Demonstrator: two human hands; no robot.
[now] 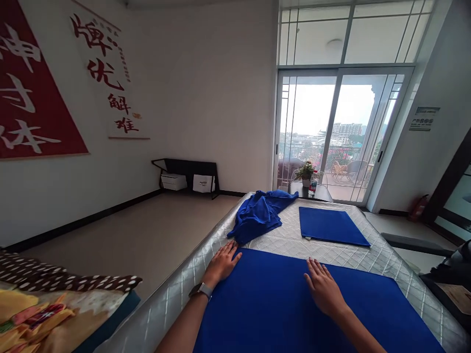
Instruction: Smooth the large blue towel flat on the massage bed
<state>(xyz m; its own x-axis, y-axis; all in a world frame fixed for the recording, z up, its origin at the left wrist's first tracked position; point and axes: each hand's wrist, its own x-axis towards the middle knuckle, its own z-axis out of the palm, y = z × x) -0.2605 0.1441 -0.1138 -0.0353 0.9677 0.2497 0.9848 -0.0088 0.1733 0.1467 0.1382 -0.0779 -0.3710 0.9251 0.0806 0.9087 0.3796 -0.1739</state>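
A large blue cloth [279,304] lies flat on a quilted silver mattress [382,255] in front of me. My left hand [222,264] rests palm down, fingers spread, on the cloth's far left corner, partly over the mattress. My right hand [324,288] lies flat on the cloth near its far edge, fingers apart. Neither hand grips anything. Beyond them a crumpled blue cloth [259,213] sits in a heap at the far left, and a folded blue cloth [329,225] lies flat at the far right.
A patterned bundle of fabric [55,304] sits at my lower left. A small table with a potted plant [305,172] stands beyond the mattress before glass balcony doors [338,132]. A dark low shelf [189,179] stands against the far wall. Open floor lies to the left.
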